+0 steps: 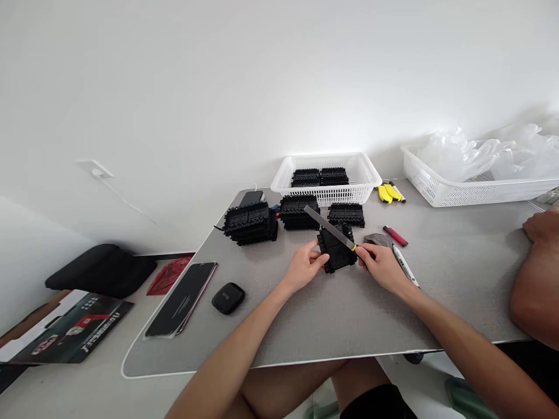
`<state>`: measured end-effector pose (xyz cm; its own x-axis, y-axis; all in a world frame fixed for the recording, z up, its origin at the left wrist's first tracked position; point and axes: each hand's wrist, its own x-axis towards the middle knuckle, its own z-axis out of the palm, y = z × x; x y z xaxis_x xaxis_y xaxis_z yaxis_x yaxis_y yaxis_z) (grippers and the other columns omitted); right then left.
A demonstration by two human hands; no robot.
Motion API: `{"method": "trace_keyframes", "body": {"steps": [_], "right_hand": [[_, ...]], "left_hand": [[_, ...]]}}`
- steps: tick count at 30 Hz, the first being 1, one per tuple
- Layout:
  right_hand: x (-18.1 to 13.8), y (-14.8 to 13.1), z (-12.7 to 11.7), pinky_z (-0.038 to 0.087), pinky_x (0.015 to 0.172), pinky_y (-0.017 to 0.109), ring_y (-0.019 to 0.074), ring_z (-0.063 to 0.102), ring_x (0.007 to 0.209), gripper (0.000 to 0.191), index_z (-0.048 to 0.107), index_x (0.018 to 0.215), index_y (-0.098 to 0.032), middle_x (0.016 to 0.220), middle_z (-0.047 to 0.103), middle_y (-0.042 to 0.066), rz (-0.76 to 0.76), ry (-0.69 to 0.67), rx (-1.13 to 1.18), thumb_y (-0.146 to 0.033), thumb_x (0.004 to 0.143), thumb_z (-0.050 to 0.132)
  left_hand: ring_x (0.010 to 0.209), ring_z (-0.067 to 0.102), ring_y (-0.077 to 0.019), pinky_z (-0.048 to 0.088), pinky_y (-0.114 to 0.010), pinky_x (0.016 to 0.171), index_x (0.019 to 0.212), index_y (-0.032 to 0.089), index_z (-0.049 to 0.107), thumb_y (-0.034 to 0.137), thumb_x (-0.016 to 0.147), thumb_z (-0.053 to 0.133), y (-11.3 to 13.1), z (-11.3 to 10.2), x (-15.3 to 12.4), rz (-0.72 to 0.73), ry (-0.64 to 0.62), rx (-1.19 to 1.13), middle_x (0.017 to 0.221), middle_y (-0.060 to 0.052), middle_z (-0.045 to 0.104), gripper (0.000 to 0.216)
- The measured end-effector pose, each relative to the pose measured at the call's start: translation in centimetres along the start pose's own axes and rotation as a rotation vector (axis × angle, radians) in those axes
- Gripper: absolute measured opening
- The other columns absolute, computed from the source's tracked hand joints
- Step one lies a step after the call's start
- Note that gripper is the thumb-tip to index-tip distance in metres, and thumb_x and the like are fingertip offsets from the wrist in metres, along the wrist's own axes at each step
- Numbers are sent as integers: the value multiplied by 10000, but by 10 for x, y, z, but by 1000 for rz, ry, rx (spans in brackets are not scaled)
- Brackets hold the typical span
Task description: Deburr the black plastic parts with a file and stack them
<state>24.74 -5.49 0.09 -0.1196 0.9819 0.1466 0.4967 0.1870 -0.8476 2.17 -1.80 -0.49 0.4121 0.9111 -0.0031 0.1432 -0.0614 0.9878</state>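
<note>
My left hand grips the left edge of a black plastic part with toothed edges, held tilted just over the grey table. In my right hand is a flat metal file with a yellow band by its handle; its blade slants up and left across the face of the part. The fingers hide most of the file's handle. Behind the part, similar black parts stand in a left stack and a middle stack, with a smaller pile to the right.
A white basket holds more black parts; another basket carries clear plastic bags. Right of my hands lie a marker, a red lighter and yellow-handled tools. A phone and black case lie left. Another person's arm rests at right.
</note>
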Motion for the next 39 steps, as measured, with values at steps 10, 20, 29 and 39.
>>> {"method": "trace_keyframes", "body": {"steps": [10, 20, 29, 39], "right_hand": [[-1, -7, -8, 291, 552, 277, 147, 440, 530, 449, 486, 632, -209, 554, 507, -2, -47, 44, -98, -502, 953, 376], [0, -4, -7, 297, 541, 267, 133, 434, 524, 472, 477, 610, -199, 539, 487, -9, 2, 50, -96, -495, 958, 361], [2, 3, -2, 357, 444, 234, 115, 468, 474, 487, 502, 664, -196, 592, 545, 2, 150, -67, 198, -601, 908, 386], [3, 6, 4, 378, 380, 212, 98, 465, 440, 543, 595, 795, -160, 587, 538, -2, 205, -159, 351, -675, 852, 434]], "left_hand": [[671, 694, -258, 584, -404, 665, 1302, 165, 536, 503, 788, 670, 3, 0, -1, -11, 17, -9, 709, -50, 707, 629], [663, 697, -252, 584, -384, 646, 1284, 130, 530, 500, 795, 666, 0, -2, 1, -1, 33, 9, 708, -59, 710, 628], [715, 713, -260, 595, -387, 672, 1265, 118, 504, 483, 794, 659, 5, -2, 0, -2, 63, -15, 745, -65, 725, 616], [696, 711, -262, 594, -393, 664, 1246, 126, 512, 477, 784, 667, 4, -2, 0, -9, 84, -11, 716, -53, 713, 600]]}}
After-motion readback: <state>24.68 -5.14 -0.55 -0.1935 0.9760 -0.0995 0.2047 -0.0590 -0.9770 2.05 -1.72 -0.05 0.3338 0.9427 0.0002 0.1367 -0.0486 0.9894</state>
